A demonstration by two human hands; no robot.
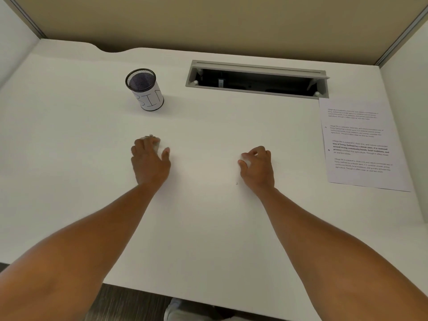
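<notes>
Small metal bit (151,136) at left hand (150,158) fingertips is too small to identify, can't tell if the fingers grip it. Right hand (257,165) fingers curl down, underside hidden. Printed sheet (361,144) text too blurred to read. Mesh cup (144,89) label lettering wraps out of sight. Cable tray (254,82) interior too dark. Shoe (173,309) cut off by bottom edge

The mesh cup (144,89) wears a paper label hand-lettered "BIN"; the printed sheet (361,144) carries paragraphs beginning "Village life is a peaceful", the rest mostly too small to read
</notes>
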